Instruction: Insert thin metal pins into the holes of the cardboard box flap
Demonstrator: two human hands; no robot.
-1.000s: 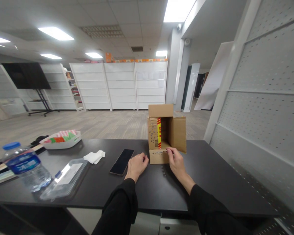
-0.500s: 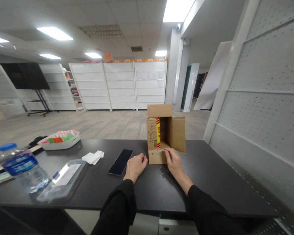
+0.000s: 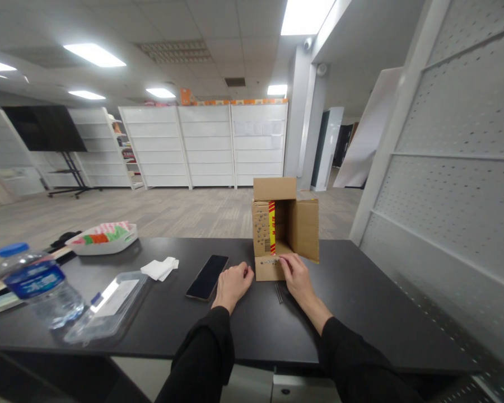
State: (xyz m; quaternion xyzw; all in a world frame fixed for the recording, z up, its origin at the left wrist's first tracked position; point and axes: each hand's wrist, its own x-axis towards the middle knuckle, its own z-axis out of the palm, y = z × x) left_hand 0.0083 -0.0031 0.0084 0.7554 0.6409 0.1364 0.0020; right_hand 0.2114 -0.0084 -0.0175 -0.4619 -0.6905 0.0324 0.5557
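An open cardboard box (image 3: 306,229) stands on the dark table, its front flap (image 3: 269,273) folded down towards me. Small dark and shiny spots run along that flap, and more dot its left flap (image 3: 260,229). Over the right part of the front flap is my right hand (image 3: 297,274), thumb and forefinger pinched; whatever is between them is too small to tell. My left hand (image 3: 234,282) rests curled on the table, left of the box, its fingers closed and the inside hidden. Between the hands lie thin metal rods or pins (image 3: 279,293).
A phone (image 3: 207,277) lies left of my left hand. Further left are folded white tissue (image 3: 160,269), a clear plastic case (image 3: 109,308), a water bottle (image 3: 42,285) and a white basket (image 3: 105,246) with colourful contents. A perforated panel (image 3: 453,184) rises along the right side.
My right hand's fingertips have shifted slightly left along the front flap. The left hand and the box stay where they were; the view tilts a little.
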